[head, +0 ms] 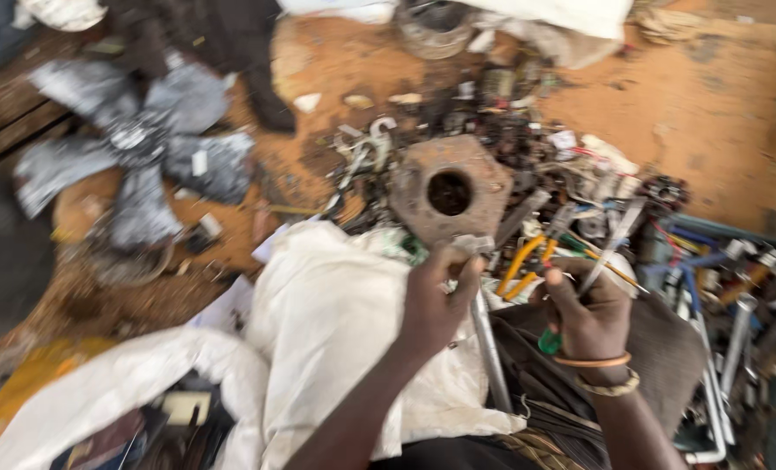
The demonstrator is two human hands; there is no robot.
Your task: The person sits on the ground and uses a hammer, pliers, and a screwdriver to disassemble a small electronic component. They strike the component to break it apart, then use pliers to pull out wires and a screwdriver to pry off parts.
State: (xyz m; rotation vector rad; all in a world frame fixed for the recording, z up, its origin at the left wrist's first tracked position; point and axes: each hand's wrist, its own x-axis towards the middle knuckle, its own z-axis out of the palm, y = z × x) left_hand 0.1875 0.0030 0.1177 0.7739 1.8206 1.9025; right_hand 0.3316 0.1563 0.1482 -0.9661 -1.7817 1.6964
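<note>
My left hand (436, 300) is pinched narrow around a small pale metal piece (473, 245) at the top of a long grey metal rod (490, 348), which runs down across the white cloth (336, 313) over my lap. My right hand (590, 315) is closed on a slim tool with a green handle (551, 340); its thin metal shaft (610, 248) slants up and away from my fingers. The picture is smeared by motion, so I cannot tell whether that tip touches anything.

To do this well, I judge that I should keep the rod braced against my lap, hold the small piece square with my fingertips, and bring the tool's tip in slowly so it doesn't skid off.

Counting what I can: one rusty hexagonal block with a round hole (449, 189) just beyond my left hand, one pair of orange-handled pliers (527, 261) between my hands, one grey fan with four blades (135, 144) lying well apart on the ground, two bracelets (599, 370) on my right wrist. The heap of small scrap parts is too blurred to count
</note>
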